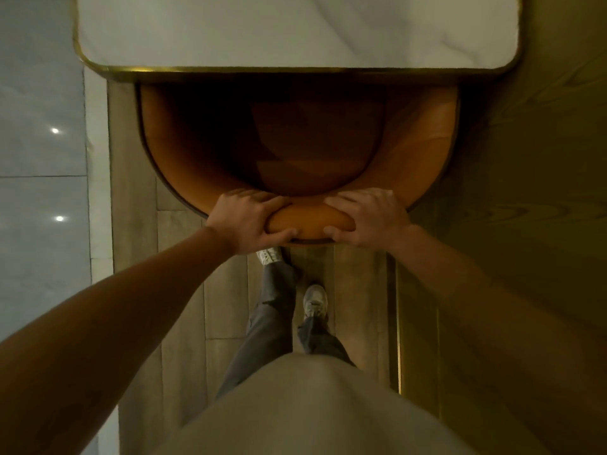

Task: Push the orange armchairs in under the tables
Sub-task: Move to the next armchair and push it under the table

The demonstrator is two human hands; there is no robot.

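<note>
An orange armchair (197, 152) with a rounded back stands right in front of me, seen from above. Its front part is hidden beneath the white marble table (295, 31) with a brass rim. My left hand (249, 221) grips the top of the padded backrest, fingers over the inner side and thumb on the outer side. My right hand (368, 218) grips the same backrest edge a little to the right, fingers curled round it. The seat is in shadow under the table edge.
A glossy marble wall (39, 159) runs along the left. A dark wood panel with a brass strip (399, 323) stands on the right. My two feet in pale sneakers stand on the wooden plank floor (184, 290) behind the chair.
</note>
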